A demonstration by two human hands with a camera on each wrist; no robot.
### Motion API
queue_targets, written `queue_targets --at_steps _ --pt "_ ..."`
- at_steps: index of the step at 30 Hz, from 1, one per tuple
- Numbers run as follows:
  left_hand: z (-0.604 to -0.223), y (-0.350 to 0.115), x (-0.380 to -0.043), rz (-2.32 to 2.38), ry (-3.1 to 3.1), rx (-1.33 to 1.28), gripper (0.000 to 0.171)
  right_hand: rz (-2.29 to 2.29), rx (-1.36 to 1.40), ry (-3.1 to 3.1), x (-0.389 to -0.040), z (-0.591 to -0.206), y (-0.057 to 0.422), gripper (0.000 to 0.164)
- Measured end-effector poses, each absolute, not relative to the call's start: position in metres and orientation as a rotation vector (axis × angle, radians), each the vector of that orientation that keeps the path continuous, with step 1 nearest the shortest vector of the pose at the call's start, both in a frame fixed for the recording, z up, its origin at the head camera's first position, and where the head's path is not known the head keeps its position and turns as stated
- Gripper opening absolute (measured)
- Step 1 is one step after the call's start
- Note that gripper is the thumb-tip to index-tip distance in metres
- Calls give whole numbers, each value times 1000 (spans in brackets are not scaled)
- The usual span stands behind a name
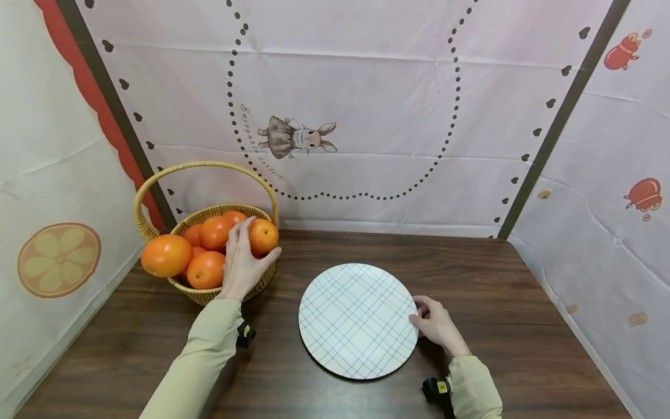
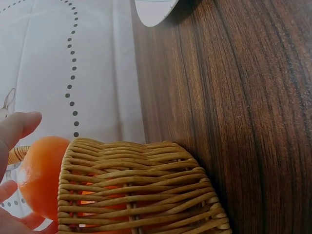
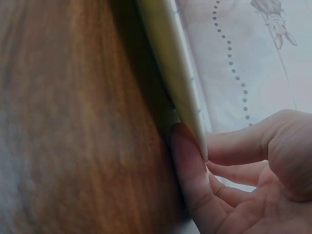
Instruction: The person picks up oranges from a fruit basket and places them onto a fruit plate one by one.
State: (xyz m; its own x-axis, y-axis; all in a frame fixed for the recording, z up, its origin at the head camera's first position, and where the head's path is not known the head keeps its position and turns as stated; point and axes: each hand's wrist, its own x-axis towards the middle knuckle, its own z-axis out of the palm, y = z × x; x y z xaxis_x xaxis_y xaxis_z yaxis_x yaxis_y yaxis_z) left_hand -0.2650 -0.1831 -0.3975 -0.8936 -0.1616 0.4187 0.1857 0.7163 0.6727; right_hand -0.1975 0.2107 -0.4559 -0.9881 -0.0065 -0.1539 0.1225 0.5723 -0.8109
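In the head view a wicker basket (image 1: 265, 280) with a tall hooped handle holds several oranges. My left hand (image 1: 243, 262) reaches over its right side, fingers spread about an orange (image 1: 263, 237) at the rim. The left wrist view shows that orange (image 2: 43, 178) bulging above the woven wall, my thumb (image 2: 24, 124) apart from it and other fingers close against it. My right hand (image 1: 438, 325) pinches the right edge of a round white plate (image 1: 358, 320) with a blue check pattern. In the right wrist view the plate's rim (image 3: 187, 92) lies between thumb and finger.
A large orange (image 1: 166, 255) juts over the basket's left rim. Basket and plate are on a dark wooden table (image 1: 471, 273). Printed cloth walls (image 1: 345, 116) enclose its back and sides.
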Motion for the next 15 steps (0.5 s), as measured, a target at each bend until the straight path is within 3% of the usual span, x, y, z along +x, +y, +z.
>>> queue_targets --at_steps 15 --pt "-402 -184 -278 -1039 -2489 -34 71 -1391 93 2664 -197 -456 211 45"
